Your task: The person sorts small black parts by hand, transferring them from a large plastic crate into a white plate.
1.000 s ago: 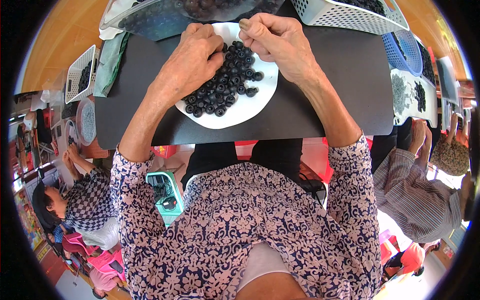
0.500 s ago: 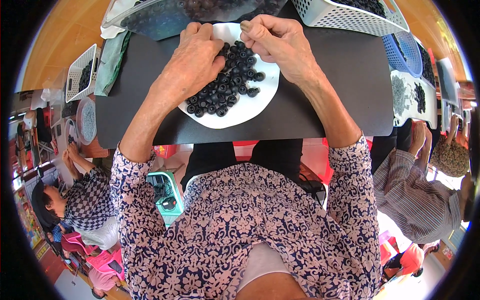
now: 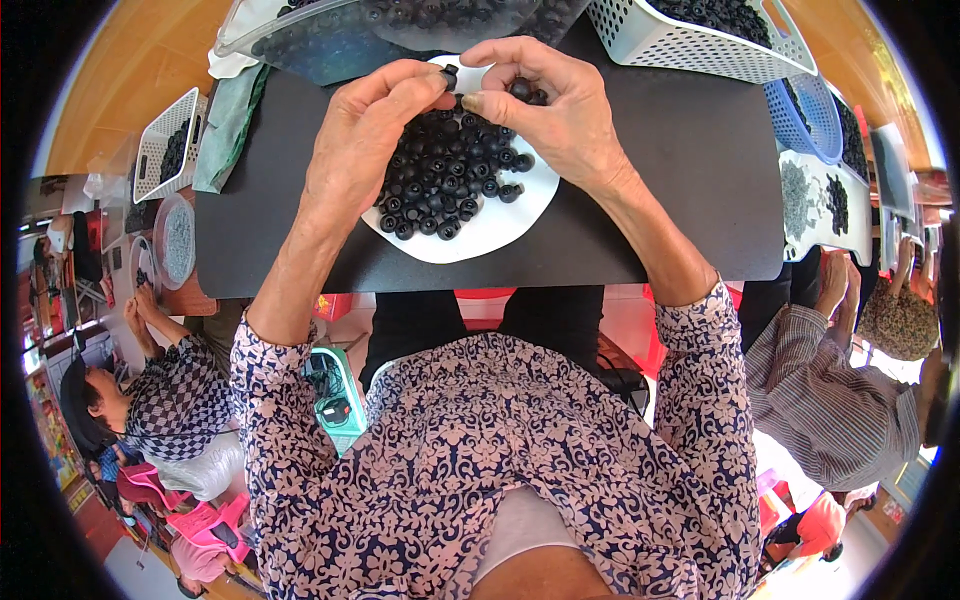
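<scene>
A white plate (image 3: 420, 246) with a wavy rim holds a heap of small black round parts (image 3: 440, 180), several showing a hollow, ringed end. Over the plate's far side, my left hand (image 3: 365, 120) pinches one small black part (image 3: 449, 76) between thumb and fingertips. Close beside it, my right hand (image 3: 570, 115) has its index finger and thumb curved, with a few black parts lying inside the curl of its fingers. The right thumb tip nearly meets the left fingers. Its other fingers are partly hidden.
A clear bin (image 3: 330, 50) of black parts stands beyond the plate on the dark table (image 3: 690, 180). White basket (image 3: 690, 45) and blue basket (image 3: 815, 120) are at right. Green cloth (image 3: 228, 130) and another white basket (image 3: 160, 165) lie left. People sit at both sides.
My left hand has lifted off the heap and now shows a black part at its fingertips. The right hand has turned and opened its curl, baring black parts inside. The view shifted slightly.
</scene>
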{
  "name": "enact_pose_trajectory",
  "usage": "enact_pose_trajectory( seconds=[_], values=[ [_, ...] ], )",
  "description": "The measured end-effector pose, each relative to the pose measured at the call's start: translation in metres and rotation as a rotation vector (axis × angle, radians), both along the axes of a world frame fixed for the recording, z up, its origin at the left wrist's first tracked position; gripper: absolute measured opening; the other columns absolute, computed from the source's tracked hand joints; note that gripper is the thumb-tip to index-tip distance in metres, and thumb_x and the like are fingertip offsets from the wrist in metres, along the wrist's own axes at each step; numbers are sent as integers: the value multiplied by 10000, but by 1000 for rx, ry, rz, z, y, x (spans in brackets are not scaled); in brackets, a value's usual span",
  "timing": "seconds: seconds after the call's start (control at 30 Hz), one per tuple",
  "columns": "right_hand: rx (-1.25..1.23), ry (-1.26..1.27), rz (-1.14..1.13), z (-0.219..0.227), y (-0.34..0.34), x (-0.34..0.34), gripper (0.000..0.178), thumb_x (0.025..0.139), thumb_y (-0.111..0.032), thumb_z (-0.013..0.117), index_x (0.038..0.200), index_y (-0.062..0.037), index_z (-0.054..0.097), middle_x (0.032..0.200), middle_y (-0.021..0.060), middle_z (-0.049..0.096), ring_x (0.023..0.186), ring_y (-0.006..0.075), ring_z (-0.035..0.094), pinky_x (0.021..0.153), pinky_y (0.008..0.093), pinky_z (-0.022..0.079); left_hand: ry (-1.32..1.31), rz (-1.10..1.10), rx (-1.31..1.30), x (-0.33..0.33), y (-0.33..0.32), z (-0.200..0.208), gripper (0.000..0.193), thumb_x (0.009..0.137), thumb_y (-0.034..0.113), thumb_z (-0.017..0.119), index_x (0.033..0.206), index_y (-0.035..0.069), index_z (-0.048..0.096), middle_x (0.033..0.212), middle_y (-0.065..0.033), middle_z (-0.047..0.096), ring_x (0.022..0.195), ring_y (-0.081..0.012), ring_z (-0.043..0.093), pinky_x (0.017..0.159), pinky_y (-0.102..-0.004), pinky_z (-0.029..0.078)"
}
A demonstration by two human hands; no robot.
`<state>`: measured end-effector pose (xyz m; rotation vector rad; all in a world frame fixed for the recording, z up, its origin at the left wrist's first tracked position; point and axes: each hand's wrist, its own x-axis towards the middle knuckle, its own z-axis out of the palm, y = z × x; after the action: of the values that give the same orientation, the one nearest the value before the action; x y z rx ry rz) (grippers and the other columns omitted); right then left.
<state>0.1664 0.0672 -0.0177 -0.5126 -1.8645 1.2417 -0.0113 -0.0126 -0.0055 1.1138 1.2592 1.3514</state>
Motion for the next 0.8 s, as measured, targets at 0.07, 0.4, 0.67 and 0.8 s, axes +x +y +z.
enact_pose_trajectory(
  seconds=[0.07, 0.4, 0.67, 0.8],
  values=[
    [34, -12, -32, 4, -6, -1, 259, 782, -110, 743, 1026, -53, 676, 712, -14, 596, 657, 59, 531, 615, 227, 455, -27, -2, 10, 3, 0, -1, 241, 914, 212, 593, 1015, 9, 673, 902, -32, 654, 868, -99, 576, 847, -242, 435],
    [511, -66, -189, 1, -10, -1, 348, 727, -65, 773, 1057, -34, 664, 778, 28, 573, 608, 100, 529, 541, 228, 446, -310, -90, 21, 22, -3, -5, 245, 949, 202, 551, 985, -13, 663, 950, -48, 639, 885, -110, 580, 855, -271, 465],
    [575, -68, -152, 6, -16, 0, 298, 738, -74, 745, 1012, -20, 639, 805, 88, 578, 665, 212, 599, 583, 305, 498, -31, 85, 239, 28, 17, 5, 421, 995, 353, 404, 1037, -7, 618, 982, -99, 639, 889, -155, 599, 841, -304, 469],
    [591, -62, -157, 8, -16, 0, 318, 725, -42, 755, 1025, 0, 656, 906, 113, 656, 786, 228, 646, 685, 304, 524, 101, -161, 375, 31, 32, 3, 455, 1002, 364, 346, 1036, 7, 626, 942, -85, 655, 865, -158, 610, 807, -290, 466]
  ],
)
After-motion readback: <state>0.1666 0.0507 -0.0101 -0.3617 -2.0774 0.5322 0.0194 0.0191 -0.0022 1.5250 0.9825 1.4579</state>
